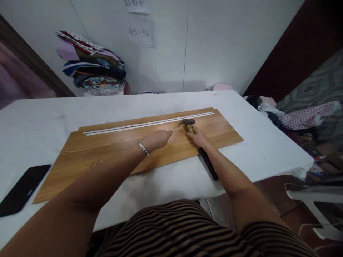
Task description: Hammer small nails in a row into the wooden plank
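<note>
My right hand is wrapped around a claw hammer close beneath its metal head, the black grip pointing back toward me. The hammer head is over the right half of a wood-grain board. Left of it, my left hand, with a bracelet on the wrist, is closed with fingers pinched together low over the board. Whatever those fingers hold, if anything, is too small to make out. Several tiny dark dots show on the board beside this hand. Two thin dark slivers, perhaps nails, lie farther left.
Two pale strips run along the board's far side. A black phone lies left on the white table. Folded clothes are piled against the wall. A white plastic stool stands at right, near more cloth.
</note>
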Demonstrator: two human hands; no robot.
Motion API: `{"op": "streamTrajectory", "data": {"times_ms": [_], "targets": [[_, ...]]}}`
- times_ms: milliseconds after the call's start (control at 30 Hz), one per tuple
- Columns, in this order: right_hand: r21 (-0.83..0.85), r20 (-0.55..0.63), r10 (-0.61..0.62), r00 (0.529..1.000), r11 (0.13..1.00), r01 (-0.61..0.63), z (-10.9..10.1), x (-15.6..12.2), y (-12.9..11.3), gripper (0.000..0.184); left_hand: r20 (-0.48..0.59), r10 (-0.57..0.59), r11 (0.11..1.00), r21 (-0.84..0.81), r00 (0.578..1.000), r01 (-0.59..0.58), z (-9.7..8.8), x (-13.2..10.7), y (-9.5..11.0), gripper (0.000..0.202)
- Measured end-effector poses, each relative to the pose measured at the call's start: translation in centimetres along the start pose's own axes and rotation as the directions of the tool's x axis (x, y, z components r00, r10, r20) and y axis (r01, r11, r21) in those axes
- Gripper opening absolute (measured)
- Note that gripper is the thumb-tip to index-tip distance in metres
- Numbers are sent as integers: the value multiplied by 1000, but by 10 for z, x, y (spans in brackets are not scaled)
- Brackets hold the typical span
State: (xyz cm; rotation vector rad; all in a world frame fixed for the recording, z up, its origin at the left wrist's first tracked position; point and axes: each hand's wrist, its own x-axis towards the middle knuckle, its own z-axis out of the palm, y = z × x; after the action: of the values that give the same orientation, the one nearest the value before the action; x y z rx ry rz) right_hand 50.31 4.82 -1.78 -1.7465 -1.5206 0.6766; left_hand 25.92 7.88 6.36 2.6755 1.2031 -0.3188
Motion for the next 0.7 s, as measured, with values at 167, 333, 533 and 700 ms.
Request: {"op": "streamTrajectory", "data": {"times_ms": [167,333,533,700], "targets": [[28,-13,-24,1000,999,24,1,0,2,44,-12,9,999,-47,1000,-9,-3,3,3,35],[26,-22,-21,1000,999,22,2,0,3,47,-22,-43,995,-95,999,41,-1,3,3,37],[37,-16,-23,1000,999,23,2,0,4,47,-124,-86,981,-183,988,63,15,-9,4,36],[19,-25,-38,999,999,39,1,0,4,45,-195,-147,960,-264,970,92,29,-17,9,39]]}}
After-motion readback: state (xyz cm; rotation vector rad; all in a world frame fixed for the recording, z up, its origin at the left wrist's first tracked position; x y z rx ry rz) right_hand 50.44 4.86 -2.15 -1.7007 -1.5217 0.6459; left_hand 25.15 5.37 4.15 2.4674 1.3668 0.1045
